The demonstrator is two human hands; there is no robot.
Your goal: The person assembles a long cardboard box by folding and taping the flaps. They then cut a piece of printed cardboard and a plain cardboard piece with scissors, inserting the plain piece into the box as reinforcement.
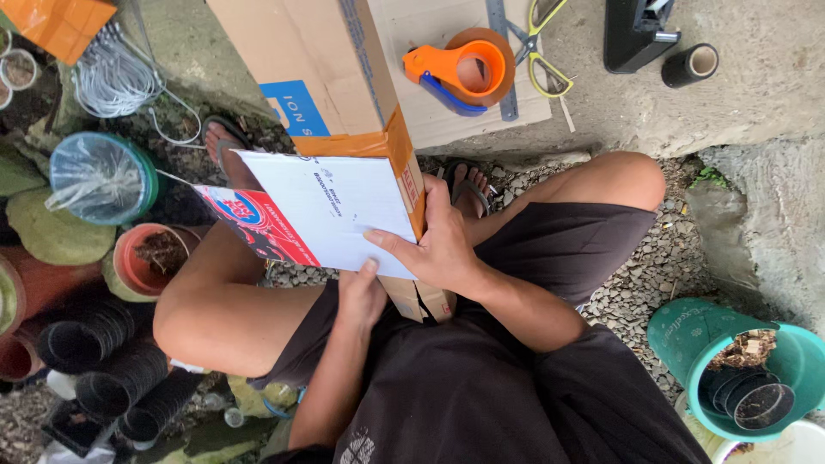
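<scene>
A long brown cardboard box (301,60) sealed with orange tape leans from the concrete ledge down to my lap. A white, red and blue courier pouch (309,215) lies flat against its near end. My right hand (438,245) grips the box's end, with the thumb pressing the pouch's edge. My left hand (361,296) holds the pouch from below, its thumb on the lower edge.
An orange tape dispenser (464,69), yellow-handled scissors (537,47), a metal ruler and a black tape roll (690,64) lie on the ledge. Stacked black nursery pots (112,369), clay pots and a green bucket (739,369) flank my legs on the gravel.
</scene>
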